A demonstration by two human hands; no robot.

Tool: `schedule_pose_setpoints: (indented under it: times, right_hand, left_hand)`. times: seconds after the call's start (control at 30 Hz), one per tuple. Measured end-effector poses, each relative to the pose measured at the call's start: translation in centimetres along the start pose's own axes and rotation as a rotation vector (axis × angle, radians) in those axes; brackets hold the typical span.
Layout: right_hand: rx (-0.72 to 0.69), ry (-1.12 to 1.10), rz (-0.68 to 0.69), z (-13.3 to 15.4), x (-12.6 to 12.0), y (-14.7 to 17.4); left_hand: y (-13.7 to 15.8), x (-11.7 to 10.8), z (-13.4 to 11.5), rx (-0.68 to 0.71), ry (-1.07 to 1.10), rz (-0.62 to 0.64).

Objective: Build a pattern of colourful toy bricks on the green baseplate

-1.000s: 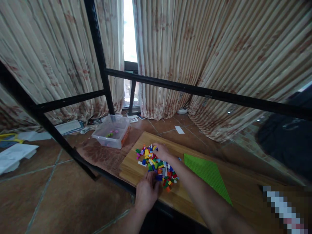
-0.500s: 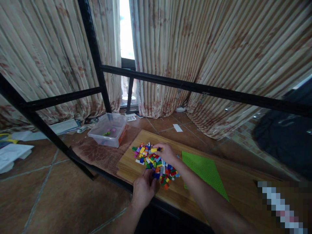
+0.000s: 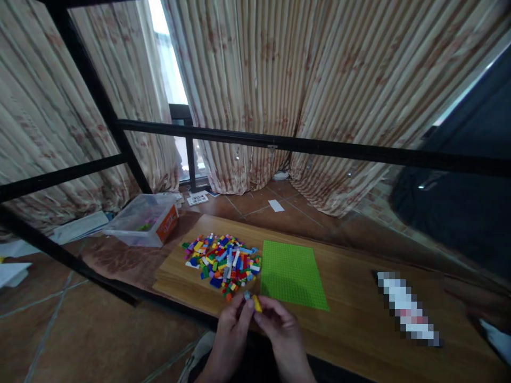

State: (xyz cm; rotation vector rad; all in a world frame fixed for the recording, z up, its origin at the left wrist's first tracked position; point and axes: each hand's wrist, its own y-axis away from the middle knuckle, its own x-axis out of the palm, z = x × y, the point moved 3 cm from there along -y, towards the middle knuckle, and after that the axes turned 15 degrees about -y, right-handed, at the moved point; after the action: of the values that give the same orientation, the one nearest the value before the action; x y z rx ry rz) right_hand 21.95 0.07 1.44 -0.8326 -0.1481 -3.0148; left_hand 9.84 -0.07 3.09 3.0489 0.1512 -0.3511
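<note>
Through the head camera, I see the left hand (image 3: 233, 323) in a narrow pinch on a small pale grey-blue plastic brick (image 3: 247, 295), and the right hand (image 3: 282, 325) pinching a small yellow plastic brick (image 3: 257, 304). Both bricks are close together at the near edge of the brown wooden tabletop (image 3: 347, 303), just on my side of the loose heap of multicoloured plastic bricks (image 3: 229, 260); I can't tell whether they touch. The flat, square, bright-green studded baseplate (image 3: 293, 274) lies beside that heap, to its right. To handle these well, I'd grip by the sides, leave the studs uncovered, steady both wrists and press only once edges line up.
</note>
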Motion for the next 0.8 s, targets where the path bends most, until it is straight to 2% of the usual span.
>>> schedule_pose_setpoints:
  times: [0.1,0.13,0.23,0.3,0.37,0.47,0.63,0.8]
  right_hand:
    - [-0.113,0.243,-0.034,2.4,-4.1,0.3]
    - [-0.161,0.397,-0.049,3.4,-5.6,-0.1]
    - [-0.317,0.946,0.036,6.2,-9.0,-1.7]
    - [-0.281,1.229,0.109,6.9,-10.7,-2.6]
    - [-0.210,1.399,0.180,6.6,-11.7,-2.5]
    - [-0.171,1.493,0.189,5.6,-12.2,-0.6]
    - [-0.254,1.517,0.130,4.4,-11.9,3.4]
    - [-0.309,1.512,0.140,3.8,-11.9,4.5]
  left_hand:
    - [0.2,3.7,0.1,-0.050,0.088,0.061]
    - [0.2,4.6,0.2,-0.071,0.101,0.057]
    - [0.1,6.2,0.5,-0.121,0.067,0.013]
    - [0.0,6.4,0.6,-0.144,0.030,-0.017]
    - [0.1,5.9,0.7,-0.170,0.003,-0.038]
    - [0.5,4.4,0.9,-0.214,-0.030,-0.076]
    - [1.7,2.4,1.7,-0.286,0.031,-0.127]
    - [2.6,1.8,2.6,-0.327,0.128,-0.088]
